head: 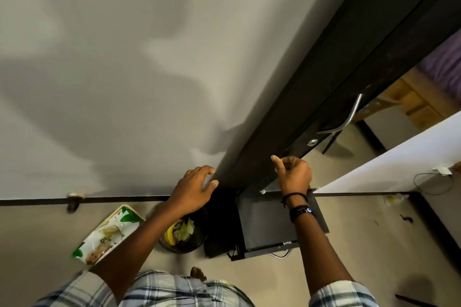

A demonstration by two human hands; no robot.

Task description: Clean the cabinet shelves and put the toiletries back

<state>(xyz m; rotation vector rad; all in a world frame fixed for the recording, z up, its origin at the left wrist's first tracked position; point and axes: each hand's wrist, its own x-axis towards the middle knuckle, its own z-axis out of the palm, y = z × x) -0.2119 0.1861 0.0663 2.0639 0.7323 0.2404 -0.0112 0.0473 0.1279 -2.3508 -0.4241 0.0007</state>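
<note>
Our left hand [193, 188] rests loose-fingered on the cabinet [287, 132]; our right hand [294, 174] curls at its door [374, 77], grip unclear. The bin [197, 244] holds yellow, green scraps [182, 229].

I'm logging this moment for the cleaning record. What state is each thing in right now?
Left hand: fingers relaxed, resting on the cabinet corner.
Right hand: fingers curled, thumb out, at the door's lower edge.
Door handle: untouched.
Bottom drawer: seems pulled out.
Bin: uncovered, holding scraps.
Pouch: lying on the floor.
</note>
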